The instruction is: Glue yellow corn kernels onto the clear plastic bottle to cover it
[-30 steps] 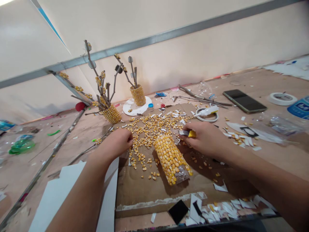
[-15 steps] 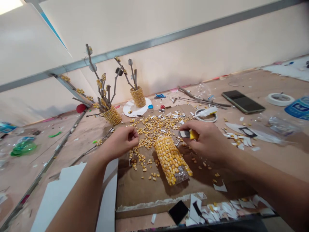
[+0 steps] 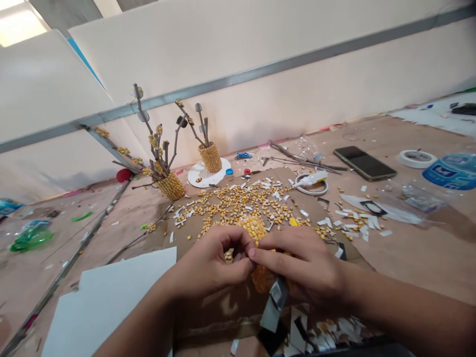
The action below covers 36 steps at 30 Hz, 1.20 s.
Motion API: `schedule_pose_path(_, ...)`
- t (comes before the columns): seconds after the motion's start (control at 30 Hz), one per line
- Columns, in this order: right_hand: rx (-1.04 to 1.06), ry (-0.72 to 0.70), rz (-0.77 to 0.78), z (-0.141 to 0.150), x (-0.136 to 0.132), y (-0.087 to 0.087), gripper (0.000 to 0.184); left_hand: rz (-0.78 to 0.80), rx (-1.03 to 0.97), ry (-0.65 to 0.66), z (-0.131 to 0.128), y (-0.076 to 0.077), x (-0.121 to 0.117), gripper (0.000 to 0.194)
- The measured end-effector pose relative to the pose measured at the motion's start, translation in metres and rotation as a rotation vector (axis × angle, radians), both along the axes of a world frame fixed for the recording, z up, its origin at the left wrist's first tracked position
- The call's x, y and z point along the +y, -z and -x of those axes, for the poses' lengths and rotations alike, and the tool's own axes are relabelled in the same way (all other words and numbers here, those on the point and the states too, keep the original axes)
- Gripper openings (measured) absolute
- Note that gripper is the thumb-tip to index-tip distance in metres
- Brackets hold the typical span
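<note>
In the middle lies a clear plastic cylinder covered with corn kernels, largely hidden behind my hands. My left hand is closed in a pinch over its left side; whatever sits between the fingertips is too small to make out. Touching those fingertips are the thumb and forefinger of my right hand. That hand also grips a utility knife; its yellow end shows above the knuckles and its wide blade points down toward me. Loose corn kernels are scattered behind, on a cardboard sheet.
Two kernel-covered pots with twigs, one at left and one on a white disc, stand behind. To the right are a glue bottle, a tape roll and a phone. White sheets lie at left.
My hands have come together over the kernel-covered cylinder, from apart on either side. The knife in my right hand has turned so its blade points down. The view has shifted slightly.
</note>
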State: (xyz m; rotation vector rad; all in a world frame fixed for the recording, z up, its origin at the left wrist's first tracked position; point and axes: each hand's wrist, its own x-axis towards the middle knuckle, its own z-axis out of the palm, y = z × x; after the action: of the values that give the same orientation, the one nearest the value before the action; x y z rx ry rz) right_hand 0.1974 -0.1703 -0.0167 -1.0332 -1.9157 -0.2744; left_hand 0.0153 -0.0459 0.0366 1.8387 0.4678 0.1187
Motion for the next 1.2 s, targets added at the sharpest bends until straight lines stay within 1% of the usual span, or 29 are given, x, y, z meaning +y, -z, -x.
schedule_pose_path(0.1, 0.012, 0.016, -0.013, -0.001, -0.002, -0.002, 0.022, 0.026, -0.048, -0.030, 0.000, -0.001, -0.002, 0.013)
schedule_pose_path(0.2, 0.004, 0.075, -0.028, -0.003, -0.003, -0.004, 0.018, 0.005, -0.104, -0.110, -0.001, 0.001, -0.005, 0.019)
schedule_pose_path(0.33, -0.015, 0.114, -0.034, -0.003, -0.002, -0.006, 0.016, -0.033, -0.179, -0.232, -0.006, 0.010, -0.009, 0.026)
schedule_pose_path(0.43, -0.007, 0.141, -0.014, -0.002, 0.000, -0.005, 0.017, 0.013, -0.214, -0.281, -0.008, 0.017, -0.010, 0.035)
schedule_pose_path(0.5, 0.025, 0.188, 0.002, -0.001, 0.001, -0.004, 0.017, 0.057, -0.234, -0.314, -0.009, 0.021, -0.010, 0.041)
schedule_pose_path(0.57, 0.065, 0.263, 0.061, -0.001, 0.003, -0.003, 0.024, 0.117, -0.275, -0.340, -0.009, 0.026, -0.009, 0.044)
schedule_pose_path(0.63, 0.107, 0.302, 0.158, -0.001, 0.004, -0.003, 0.042, 0.198, -0.335, -0.343, -0.009, 0.032, -0.009, 0.044)
schedule_pose_path(0.67, 0.125, 0.288, 0.200, -0.001, 0.004, -0.003, 0.051, 0.237, -0.372, -0.335, -0.010, 0.035, -0.009, 0.044)
schedule_pose_path(0.73, 0.149, 0.213, 0.268, 0.000, 0.004, -0.003, 0.061, 0.284, -0.452, -0.320, -0.011, 0.041, -0.011, 0.041)
schedule_pose_path(0.8, 0.149, 0.153, 0.335, 0.001, 0.002, -0.002, 0.064, 0.290, -0.530, -0.313, -0.012, 0.046, -0.013, 0.036)
schedule_pose_path(0.9, 0.138, 0.139, 0.422, 0.005, 0.001, 0.000, 0.066, 0.265, -0.607, -0.305, -0.012, 0.048, -0.016, 0.033)
schedule_pose_path(1.1, 0.145, 0.083, 0.513, 0.008, -0.001, 0.001, 0.076, 0.232, -0.635, -0.314, -0.010, 0.047, -0.021, 0.031)
schedule_pose_path(1.2, 0.150, 0.055, 0.525, 0.008, -0.002, 0.000, 0.082, 0.222, -0.629, -0.323, -0.009, 0.047, -0.022, 0.029)
